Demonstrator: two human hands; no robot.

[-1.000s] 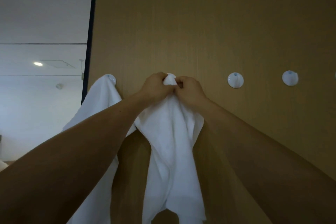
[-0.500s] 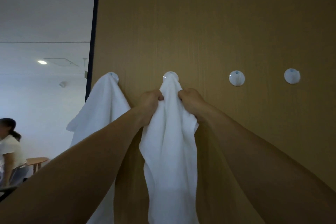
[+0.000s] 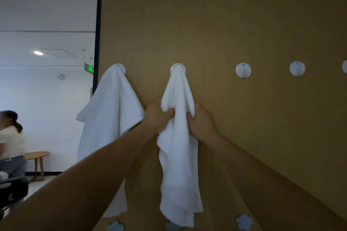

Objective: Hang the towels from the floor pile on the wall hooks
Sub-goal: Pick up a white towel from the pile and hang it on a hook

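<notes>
Towel (image 3: pixel 178 137) now caught on second hook (image 3: pixel 178 67) from left edge of wall (image 3: pixel 244 24), with left hand (image 3: pixel 156 118) and right hand (image 3: pixel 201 124) lowered from hook to mid-cloth, each gripping a fold; probably hung, ready for release

Colour of held towel (image 3: pixel 178 146), between left hand (image 3: pixel 156 118) and right hand (image 3: pixel 201 124): plain white, no print, greyish shading in the folds. To the left of the left hand, second towel (image 3: pixel 110 118): same plain white. Behind both hands, wall panel (image 3: pixel 244 24): tan-brown, faint vertical grain. Right of the right hand, round hooks (image 3: pixel 243 70): white, small pale-blue mark near top. Below the hands, flower-shaped hooks (image 3: pixel 244 221): pale blue. Up and left of the left hand, edge strip (image 3: pixel 97 24): black; sign (image 3: pixel 88 68): lit green. Far left and lower, bench (image 3: pixel 36 154): light wood-brown.
</notes>
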